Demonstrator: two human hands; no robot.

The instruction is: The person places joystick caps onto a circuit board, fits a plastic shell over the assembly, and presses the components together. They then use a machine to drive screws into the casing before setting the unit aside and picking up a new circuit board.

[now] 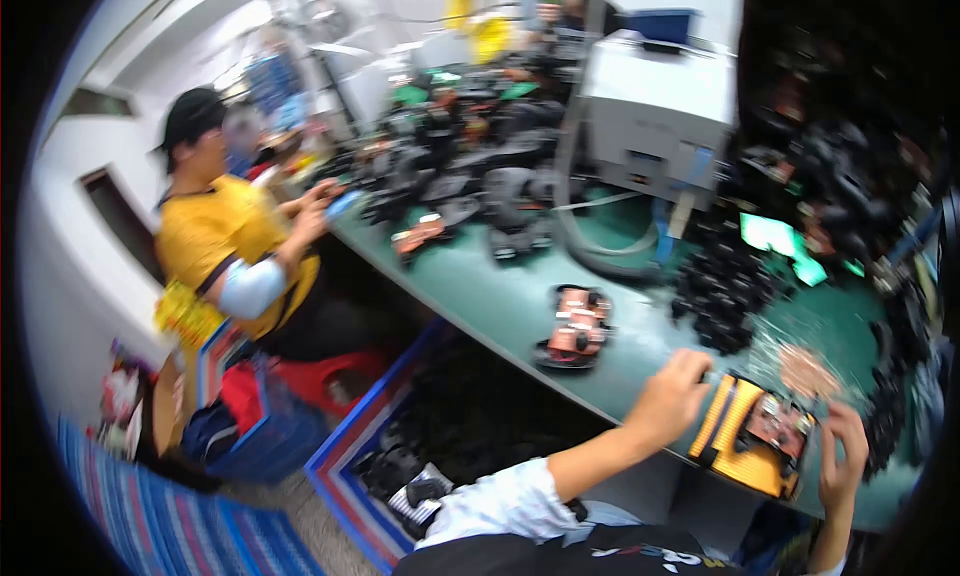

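On the near right of the table lies a yellow ribbed pad (718, 424) with a dark band across it. A copper-brown assembly (781, 423) with black and shiny parts rests on the pad. My left hand (668, 398) is over the table just left of the pad, fingers curled and pressed together; what they hold, if anything, is too blurred to make out. Beside the assembly's right side is my right hand (844, 454), its thumb and fingers bent but apart, with nothing visible between them. Whether it touches the assembly cannot be told.
Another copper-brown assembly in a black shell (577, 326) lies left of my hands. Small black parts (722, 291) are heaped beyond the pad, near a clear plastic bag (806, 371). A white box-shaped machine (658, 111) stands behind. A person in yellow (235, 241) works at far left.
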